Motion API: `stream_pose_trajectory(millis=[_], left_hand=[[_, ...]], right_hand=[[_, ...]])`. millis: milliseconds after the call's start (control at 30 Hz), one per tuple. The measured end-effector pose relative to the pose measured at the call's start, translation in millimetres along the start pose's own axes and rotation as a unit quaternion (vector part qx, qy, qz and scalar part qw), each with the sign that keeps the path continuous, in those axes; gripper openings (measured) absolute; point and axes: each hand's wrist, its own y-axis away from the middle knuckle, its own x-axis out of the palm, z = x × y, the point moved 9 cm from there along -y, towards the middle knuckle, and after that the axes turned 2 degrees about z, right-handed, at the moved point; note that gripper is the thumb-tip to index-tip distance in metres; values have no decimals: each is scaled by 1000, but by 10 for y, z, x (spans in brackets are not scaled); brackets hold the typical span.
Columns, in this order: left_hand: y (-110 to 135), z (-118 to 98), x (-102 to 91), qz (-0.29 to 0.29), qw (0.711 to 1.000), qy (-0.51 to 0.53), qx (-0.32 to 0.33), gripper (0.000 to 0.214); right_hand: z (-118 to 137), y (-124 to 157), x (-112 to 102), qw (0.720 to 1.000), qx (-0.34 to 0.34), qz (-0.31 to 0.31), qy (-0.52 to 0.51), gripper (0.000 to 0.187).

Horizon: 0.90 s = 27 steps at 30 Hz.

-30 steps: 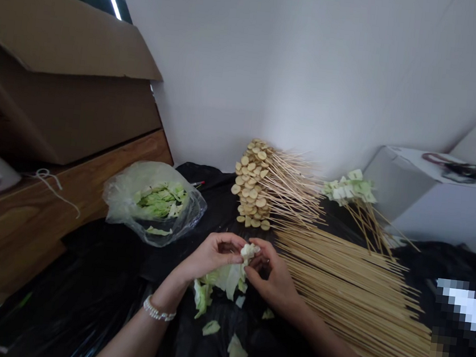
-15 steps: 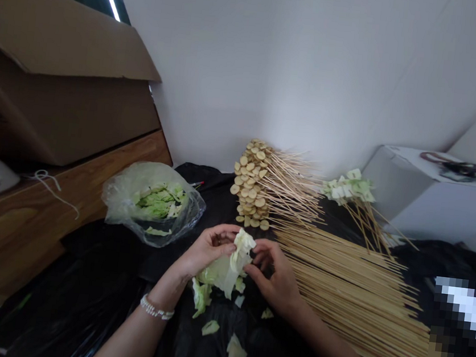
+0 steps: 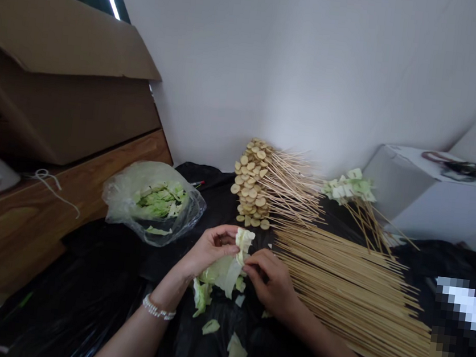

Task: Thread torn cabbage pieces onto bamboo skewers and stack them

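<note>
My left hand (image 3: 207, 250) is closed on a pale cabbage leaf (image 3: 228, 276), thumb in front and fingers behind. The leaf stands upright, its crinkled top folded over. My right hand (image 3: 272, 281) pinches the leaf's right edge between thumb and curled fingers. Under and beside my hands lie torn cabbage pieces (image 3: 202, 297) on a black plastic sheet (image 3: 184, 344). Closer to me are two loose scraps, a small green one (image 3: 211, 327) and a larger pale one (image 3: 236, 353).
An open clear bag (image 3: 117, 202) of cabbage leaves stands at left. Skewered potato slices (image 3: 250, 183) are stacked ahead, bare bamboo skewers (image 3: 350, 288) spread to the right, and cabbage skewers (image 3: 351, 188) lie behind them. A cardboard box (image 3: 57, 106) and a white box (image 3: 426, 188) flank the area.
My right fingers have closed in on the leaf's right edge, with the hand moving slightly downward. My left hand keeps its hold; the leaf's top looks narrower.
</note>
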Motion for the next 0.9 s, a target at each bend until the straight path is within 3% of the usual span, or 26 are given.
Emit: stream_pose_trajectory(millis=[267, 533, 900], left_hand=[[3, -80, -68, -12, 999, -22, 21, 42], [42, -41, 156, 50, 995, -83, -7, 47], [72, -50, 213, 72, 990, -116, -30, 46]], right_hand=[[-153, 0, -67, 998, 47, -34, -10, 18], [-188, 10, -1, 996, 76, -25, -39, 12], [-246, 2, -5, 982, 148, -27, -114, 15]])
